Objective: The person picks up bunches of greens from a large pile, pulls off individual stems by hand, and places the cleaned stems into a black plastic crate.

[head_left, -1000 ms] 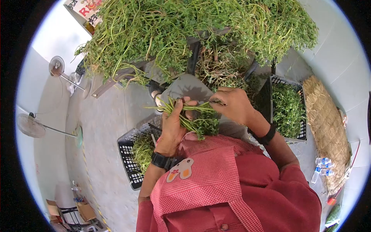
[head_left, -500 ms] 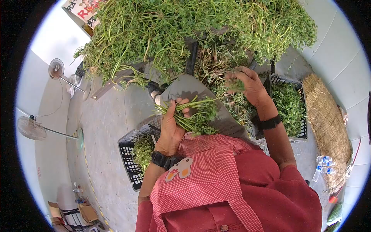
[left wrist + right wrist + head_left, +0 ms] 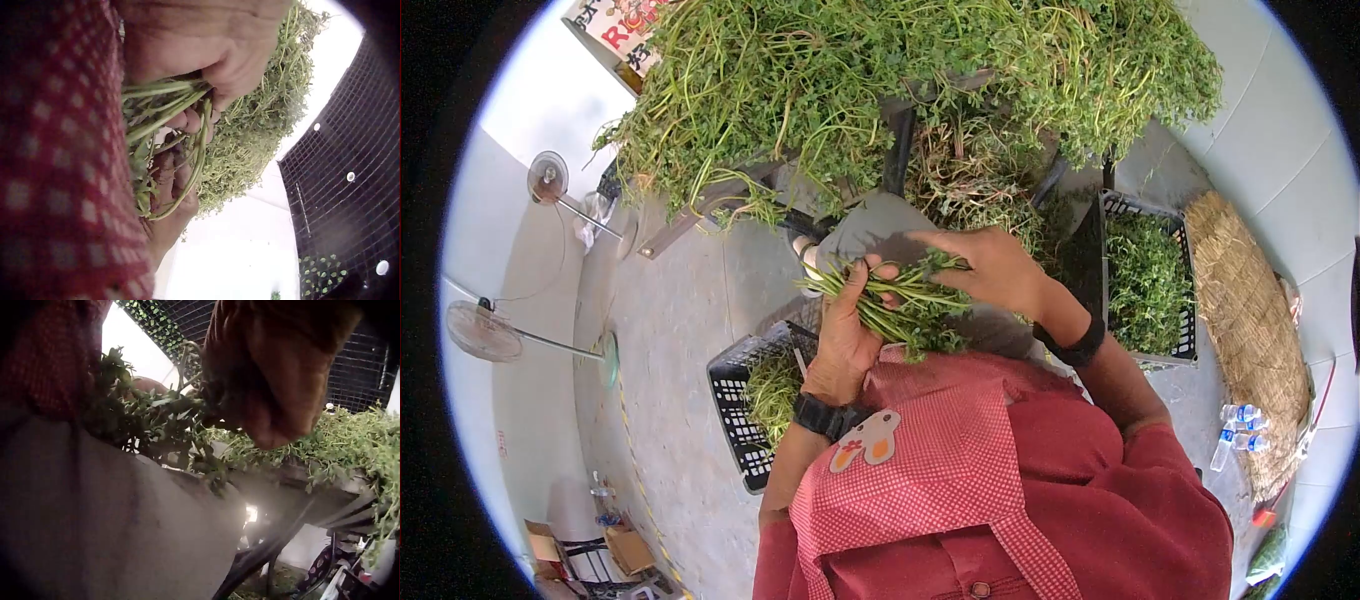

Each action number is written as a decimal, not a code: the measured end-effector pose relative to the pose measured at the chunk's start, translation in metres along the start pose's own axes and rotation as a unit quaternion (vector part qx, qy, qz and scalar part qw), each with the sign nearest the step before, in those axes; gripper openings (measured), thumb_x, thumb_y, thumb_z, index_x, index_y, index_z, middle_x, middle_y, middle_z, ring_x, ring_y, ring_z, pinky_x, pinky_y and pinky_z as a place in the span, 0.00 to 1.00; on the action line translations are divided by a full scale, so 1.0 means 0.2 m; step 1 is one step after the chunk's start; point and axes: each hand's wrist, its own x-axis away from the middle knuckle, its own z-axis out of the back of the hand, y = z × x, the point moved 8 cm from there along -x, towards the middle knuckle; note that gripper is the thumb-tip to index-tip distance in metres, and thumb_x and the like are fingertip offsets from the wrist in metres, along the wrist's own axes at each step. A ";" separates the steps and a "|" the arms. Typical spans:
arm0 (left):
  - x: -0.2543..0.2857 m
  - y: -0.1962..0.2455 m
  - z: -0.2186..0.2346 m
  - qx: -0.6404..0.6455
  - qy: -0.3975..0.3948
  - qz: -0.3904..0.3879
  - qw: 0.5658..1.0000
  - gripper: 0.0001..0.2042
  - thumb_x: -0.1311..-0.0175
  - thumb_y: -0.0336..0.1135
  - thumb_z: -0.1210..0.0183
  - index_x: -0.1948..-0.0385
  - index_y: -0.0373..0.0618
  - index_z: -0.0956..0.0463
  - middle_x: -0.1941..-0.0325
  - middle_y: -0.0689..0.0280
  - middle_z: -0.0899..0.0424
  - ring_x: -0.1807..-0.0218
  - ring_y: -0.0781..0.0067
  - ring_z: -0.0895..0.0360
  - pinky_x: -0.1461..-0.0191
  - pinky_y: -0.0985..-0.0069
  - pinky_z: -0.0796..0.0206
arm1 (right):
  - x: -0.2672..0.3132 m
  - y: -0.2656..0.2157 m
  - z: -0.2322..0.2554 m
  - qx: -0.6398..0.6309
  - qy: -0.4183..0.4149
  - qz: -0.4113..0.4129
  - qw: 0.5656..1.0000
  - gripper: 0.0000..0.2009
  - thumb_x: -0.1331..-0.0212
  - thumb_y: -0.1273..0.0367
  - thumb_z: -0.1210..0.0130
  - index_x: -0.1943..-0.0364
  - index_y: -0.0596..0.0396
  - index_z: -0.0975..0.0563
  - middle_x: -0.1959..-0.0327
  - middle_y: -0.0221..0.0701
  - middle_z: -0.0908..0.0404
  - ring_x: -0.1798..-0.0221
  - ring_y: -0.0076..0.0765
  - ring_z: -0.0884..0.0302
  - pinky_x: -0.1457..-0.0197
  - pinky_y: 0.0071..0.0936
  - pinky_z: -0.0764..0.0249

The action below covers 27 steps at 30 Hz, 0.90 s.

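My left hand (image 3: 847, 335) grips a bunch of leafy green stems (image 3: 915, 300) over the lap, its thumb across the stems and the leaves pointing right. In the left wrist view the pale stems (image 3: 165, 119) pass under that hand. My right hand (image 3: 1000, 272) is at the bunch's leafy end, thumb and fingers pinching a sprig there. From the right wrist, curled fingers of the right hand (image 3: 275, 387) show beside dark leaves (image 3: 156, 419); the fingertips are partly hidden.
A large heap of greens (image 3: 820, 90) covers the table ahead, with withered stalks (image 3: 970, 170) beneath. Black crates of greens stand left (image 3: 735, 430) and right (image 3: 1190, 300). Beyond are a straw mat roll (image 3: 1245, 340), water bottles (image 3: 1240, 430) and two fans (image 3: 485, 328).
My right hand pulled away right from the bunch with a bit of green, then came back to its leafy end, where it holds a sprig. The left hand keeps its grip in place.
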 end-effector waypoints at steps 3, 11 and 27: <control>0.01 0.00 0.00 -0.006 0.015 -0.010 1.000 0.09 0.35 0.36 0.47 0.59 0.41 0.27 0.64 0.59 0.19 0.66 0.72 0.24 0.66 0.78 0.28 | -0.02 0.01 -0.07 -0.013 -0.020 0.049 0.999 0.13 0.51 0.63 0.42 0.59 0.47 0.20 0.65 0.39 0.20 0.66 0.48 0.22 0.63 0.40 0.27; 0.02 0.01 -0.02 -0.027 0.048 -0.025 0.998 0.11 0.35 0.37 0.46 0.58 0.41 0.27 0.64 0.59 0.19 0.67 0.72 0.23 0.66 0.78 0.26 | 0.00 -0.03 -0.01 -0.180 -0.013 -0.012 0.983 0.09 0.52 0.65 0.41 0.72 0.58 0.20 0.79 0.42 0.22 0.75 0.49 0.23 0.71 0.36 0.28; 0.01 0.02 0.03 0.033 0.013 -0.021 0.999 0.09 0.34 0.38 0.48 0.62 0.42 0.26 0.70 0.63 0.21 0.73 0.73 0.26 0.65 0.75 0.28 | 0.09 0.53 0.23 -0.064 0.205 -0.170 0.962 0.08 0.45 0.66 0.44 0.69 0.57 0.23 0.80 0.27 0.24 0.80 0.26 0.30 0.76 0.27 0.34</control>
